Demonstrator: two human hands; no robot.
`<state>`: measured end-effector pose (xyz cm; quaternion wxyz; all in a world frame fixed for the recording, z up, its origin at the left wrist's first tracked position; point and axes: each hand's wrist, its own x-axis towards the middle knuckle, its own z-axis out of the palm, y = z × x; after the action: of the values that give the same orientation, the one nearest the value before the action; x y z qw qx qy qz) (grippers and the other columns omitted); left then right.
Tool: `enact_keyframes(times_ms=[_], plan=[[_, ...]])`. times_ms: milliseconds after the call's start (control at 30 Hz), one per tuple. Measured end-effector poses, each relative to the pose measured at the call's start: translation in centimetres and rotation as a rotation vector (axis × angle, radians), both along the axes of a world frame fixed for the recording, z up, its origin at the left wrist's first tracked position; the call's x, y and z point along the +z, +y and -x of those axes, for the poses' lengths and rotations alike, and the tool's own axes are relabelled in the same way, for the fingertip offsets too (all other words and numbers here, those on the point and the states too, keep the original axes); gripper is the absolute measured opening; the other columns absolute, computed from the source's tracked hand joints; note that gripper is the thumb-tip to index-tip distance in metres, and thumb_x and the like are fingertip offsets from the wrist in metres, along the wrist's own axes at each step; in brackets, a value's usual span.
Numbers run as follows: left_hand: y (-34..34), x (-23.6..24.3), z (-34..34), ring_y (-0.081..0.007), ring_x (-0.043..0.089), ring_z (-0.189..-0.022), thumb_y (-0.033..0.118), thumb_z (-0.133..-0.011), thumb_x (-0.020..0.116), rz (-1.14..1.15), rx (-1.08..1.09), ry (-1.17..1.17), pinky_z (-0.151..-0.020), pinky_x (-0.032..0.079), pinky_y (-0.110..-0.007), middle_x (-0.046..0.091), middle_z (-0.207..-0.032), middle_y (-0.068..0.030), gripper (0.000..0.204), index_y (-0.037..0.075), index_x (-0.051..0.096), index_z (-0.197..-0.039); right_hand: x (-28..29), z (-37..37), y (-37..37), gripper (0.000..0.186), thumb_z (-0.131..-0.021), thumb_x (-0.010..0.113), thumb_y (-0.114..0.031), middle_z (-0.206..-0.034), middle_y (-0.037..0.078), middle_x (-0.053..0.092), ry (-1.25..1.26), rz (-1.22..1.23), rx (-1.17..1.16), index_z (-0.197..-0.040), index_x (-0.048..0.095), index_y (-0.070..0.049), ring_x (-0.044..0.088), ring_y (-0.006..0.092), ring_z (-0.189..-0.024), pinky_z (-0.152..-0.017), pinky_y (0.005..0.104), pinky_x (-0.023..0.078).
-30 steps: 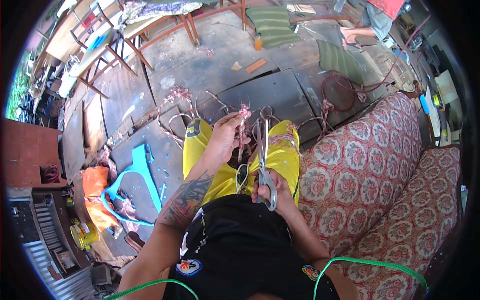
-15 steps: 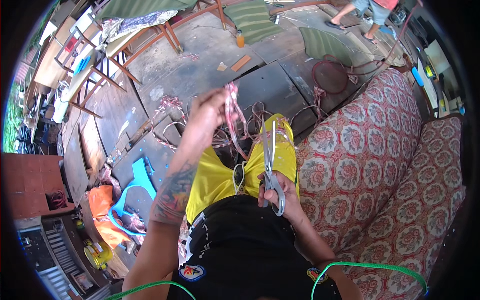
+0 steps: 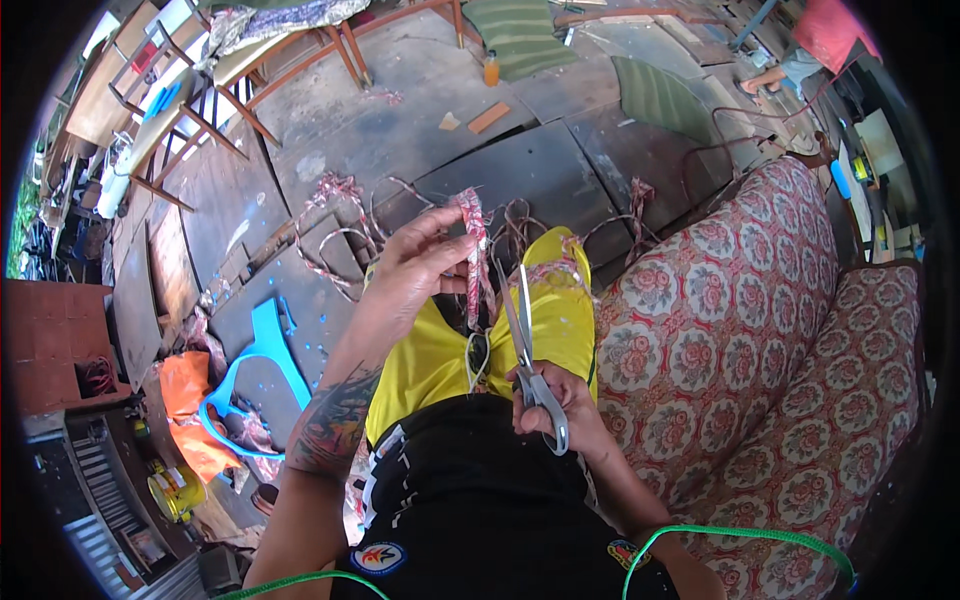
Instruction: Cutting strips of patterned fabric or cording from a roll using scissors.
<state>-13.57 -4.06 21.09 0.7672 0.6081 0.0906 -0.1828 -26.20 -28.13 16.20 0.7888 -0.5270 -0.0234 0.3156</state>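
My left hand is closed on a red and white patterned fabric strip, pinching it near its top end above my lap. The strip hangs down between my knees, its lower part narrowing. In my right hand is a pair of grey-handled scissors, blades parted slightly and pointing up and away from me. The blade tips are close to the strip on its right, apart from it. More fabric rope of the same pattern lies in loops on the floor and across my right knee.
A floral-upholstered sofa stands close on my right. On the left floor lie a blue plastic piece and an orange bag. Ahead are wooden chairs, an orange bottle and green striped cloths. A person is at the far right.
My left hand has lowered slightly and turned, bringing the fabric strip nearer the scissors. The scissors have tilted a little left. The person at the far right has moved right and bent down.
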Motion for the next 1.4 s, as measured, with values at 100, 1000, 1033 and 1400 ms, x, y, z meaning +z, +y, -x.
enact_keyframes(times_ms=[100,1000,1033,1400], plan=[[0.0,-0.4,0.9,-0.0129,0.067,-0.091,0.015,-0.101,0.06,-0.018,-0.075,-0.02,-0.079,0.058,-0.031,0.068,-0.111,-0.0058,0.042,0.009,0.053,-0.142,-0.1,0.4,0.4,0.076,-0.073,0.091,-0.033,-0.081,0.005,0.064,0.007,0.019,-0.035,-0.124,0.054,0.008,0.062,0.0112,-0.071,-0.067,0.0227,0.049],[-1.0,-2.3,5.4,-0.0132,0.066,-0.086,0.004,-0.096,0.065,0.09,0.228,-0.087,-0.076,0.058,-0.03,0.066,-0.101,-0.0064,0.041,0.0,0.057,-0.136,1.1,-2.6,3.8,0.055,-0.071,0.094,-0.024,-0.078,-0.002,0.064,-0.128,0.315,-0.06,-0.11,0.066,0.003,0.055,0.0037,-0.062,-0.055,0.0208,0.045],[-1.1,-2.4,5.5,-0.0147,0.067,-0.086,0.005,-0.096,0.064,0.084,0.235,-0.099,-0.078,0.059,-0.031,0.068,-0.098,-0.0066,0.036,0.0,0.061,-0.132,1.1,-2.5,3.6,0.055,-0.071,0.094,-0.024,-0.078,-0.002,0.064,-0.137,0.316,-0.058,-0.11,0.066,0.003,0.055,0.0037,-0.062,-0.055,0.0208,0.045],[-1.4,-3.4,5.8,-0.0177,0.072,-0.086,0.016,-0.098,0.066,0.076,0.103,0.104,-0.082,0.06,-0.031,0.069,-0.097,-0.0089,0.023,-0.004,0.064,-0.11,0.7,-1.3,0.2,0.061,-0.072,0.092,-0.02,-0.071,0.0,0.063,-0.248,0.391,0.024,-0.118,0.062,0.006,0.059,0.0058,-0.06,-0.054,0.0208,0.044]])
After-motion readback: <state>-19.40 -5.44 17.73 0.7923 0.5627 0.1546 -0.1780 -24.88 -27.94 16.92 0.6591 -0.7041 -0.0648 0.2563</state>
